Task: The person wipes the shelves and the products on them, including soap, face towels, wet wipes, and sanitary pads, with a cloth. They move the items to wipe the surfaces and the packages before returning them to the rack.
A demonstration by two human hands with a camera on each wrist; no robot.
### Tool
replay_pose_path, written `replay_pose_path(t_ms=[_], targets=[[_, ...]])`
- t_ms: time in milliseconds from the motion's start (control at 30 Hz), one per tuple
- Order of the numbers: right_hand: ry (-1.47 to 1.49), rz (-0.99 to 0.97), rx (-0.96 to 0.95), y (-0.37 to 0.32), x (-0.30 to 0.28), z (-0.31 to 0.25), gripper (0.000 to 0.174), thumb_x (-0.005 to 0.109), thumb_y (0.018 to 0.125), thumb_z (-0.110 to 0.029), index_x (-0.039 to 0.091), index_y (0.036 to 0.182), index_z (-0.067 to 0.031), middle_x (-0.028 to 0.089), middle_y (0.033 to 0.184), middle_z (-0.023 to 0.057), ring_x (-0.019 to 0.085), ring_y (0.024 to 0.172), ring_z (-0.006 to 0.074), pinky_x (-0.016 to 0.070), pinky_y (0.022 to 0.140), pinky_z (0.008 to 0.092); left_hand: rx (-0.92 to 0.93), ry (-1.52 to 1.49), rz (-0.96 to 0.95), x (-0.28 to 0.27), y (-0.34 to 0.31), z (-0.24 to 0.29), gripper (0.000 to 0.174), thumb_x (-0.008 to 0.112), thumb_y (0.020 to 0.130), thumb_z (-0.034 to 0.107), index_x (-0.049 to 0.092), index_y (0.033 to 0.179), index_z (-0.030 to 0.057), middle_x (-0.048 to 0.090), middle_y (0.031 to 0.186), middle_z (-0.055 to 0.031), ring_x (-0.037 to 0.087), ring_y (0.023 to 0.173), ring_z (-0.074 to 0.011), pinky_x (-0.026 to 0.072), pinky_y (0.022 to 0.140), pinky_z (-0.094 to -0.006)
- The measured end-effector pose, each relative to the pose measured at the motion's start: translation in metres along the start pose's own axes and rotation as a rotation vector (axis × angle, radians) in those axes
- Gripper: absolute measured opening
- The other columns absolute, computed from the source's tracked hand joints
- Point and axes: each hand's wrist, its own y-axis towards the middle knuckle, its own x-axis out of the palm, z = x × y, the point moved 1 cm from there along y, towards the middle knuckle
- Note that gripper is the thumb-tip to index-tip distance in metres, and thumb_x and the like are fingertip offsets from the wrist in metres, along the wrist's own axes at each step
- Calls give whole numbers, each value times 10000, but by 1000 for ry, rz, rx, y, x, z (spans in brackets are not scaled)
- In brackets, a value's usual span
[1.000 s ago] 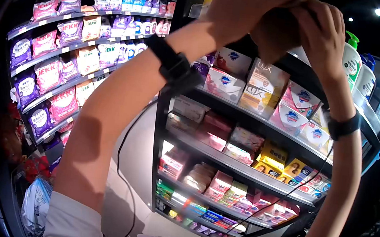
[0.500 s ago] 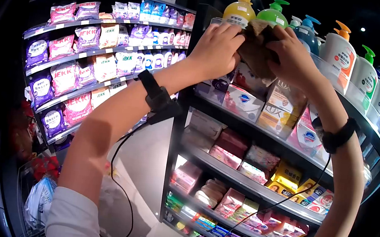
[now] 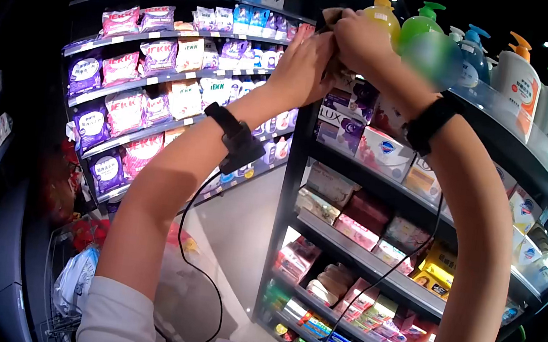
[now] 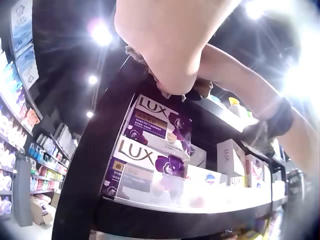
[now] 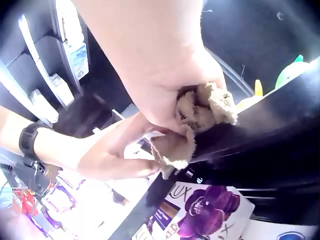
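Note:
A brown cloth [image 5: 172,149] is bunched at the upper left corner of the soap shelf. My right hand [image 3: 363,43] grips the cloth, and its crumpled folds stick out below the palm in the right wrist view. Close beside it, my left hand [image 3: 301,69] holds the lower end of the cloth between thumb and fingers. Both hands are raised at the shelf's top edge, just above purple-and-white LUX soap boxes [image 4: 142,162]. In the left wrist view, the hand and forearm hide most of the cloth.
Pump bottles, one yellow [image 3: 382,21] and one green [image 3: 422,27], stand on top beside the right hand, with white pump bottles [image 3: 517,87] farther right. Lower shelves hold boxed soap [image 3: 355,231]. Bagged detergent shelves [image 3: 129,110] stand left. Cables [image 3: 219,286] hang from both wrists.
Both hands have moved left with the cloth, from in front of the pump bottles to the shelf's left corner. The head view has shifted, so the bottles show again.

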Motion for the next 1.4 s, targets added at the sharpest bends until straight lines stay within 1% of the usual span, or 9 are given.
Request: replay_pose_path(t_ms=[300, 400, 500, 633, 967, 1033, 1167, 1267, 1400], targets=[[39, -123, -12, -17, -10, 5, 274, 671, 687, -179, 683, 942, -78, 585, 1101, 85, 550, 1039, 259, 500, 813, 359, -227, -175, -18, 2, -3, 18, 548, 658, 705, 101, 394, 1180, 28, 526, 1078, -204, 538, 963, -398, 470, 802, -416], [67, -152, -27, -17, -13, 10, 251, 668, 675, -161, 690, 908, -68, 588, 1083, 95, 557, 1020, 267, 502, 801, 355, -297, -214, -14, 9, 2, 25, 691, 697, 675, 142, 356, 1258, 0, 481, 1174, -238, 473, 1102, -392, 400, 948, -433], [49, -158, -29, -29, -21, 19, 237, 648, 685, -146, 688, 904, -64, 588, 1063, 99, 556, 1012, 271, 505, 787, 358, -260, -221, 46, 15, 5, 40, 655, 665, 704, 117, 347, 1270, 33, 507, 1154, -225, 523, 1036, -403, 454, 843, -427], [-37, -99, -37, -62, -39, 41, 194, 617, 694, -143, 684, 858, -64, 588, 1025, 96, 551, 989, 264, 508, 768, 360, -259, -353, 49, 16, 23, 81, 654, 656, 673, 121, 371, 1248, -8, 507, 1129, -221, 487, 1062, -389, 394, 942, -425], [-177, -108, 66, -178, -109, 118, 211, 606, 696, -110, 657, 899, -84, 545, 1023, 89, 516, 962, 316, 459, 809, 401, -75, -458, 145, 50, 85, 182, 596, 690, 620, 224, 507, 1129, -26, 551, 1038, -176, 522, 979, -350, 434, 861, -402], [-244, 173, -70, -206, -133, 103, 239, 590, 703, -80, 637, 937, -66, 546, 1015, 86, 511, 946, 308, 441, 821, 407, -67, -387, 192, 56, 91, 189, 568, 686, 620, 248, 531, 1106, -2, 551, 960, -152, 525, 906, -337, 442, 812, -405], [454, -209, -23, -242, -242, 25, 319, 574, 684, 0, 641, 994, -32, 607, 868, 125, 577, 823, 306, 452, 822, 355, -98, -270, 187, 66, 91, 190, 396, 670, 685, 244, 594, 1023, 53, 560, 947, -123, 520, 909, -307, 429, 820, -386], [558, 292, -244, -282, -278, -14, 191, 562, 715, -103, 632, 854, 10, 584, 698, 101, 573, 695, 228, 453, 726, 365, -125, -225, 210, 68, 93, 192, 340, 665, 709, 207, 603, 1014, 69, 572, 948, -96, 536, 921, -285, 427, 822, -381], [695, 530, -185, -337, -324, -16, 175, 554, 728, -114, 615, 842, 3, 572, 691, 94, 564, 686, 220, 450, 717, 361, -230, -221, 99, 54, 89, 207, 405, 644, 718, 159, 566, 1094, 30, 540, 1067, -127, 492, 1011, -295, 394, 899, -391]])
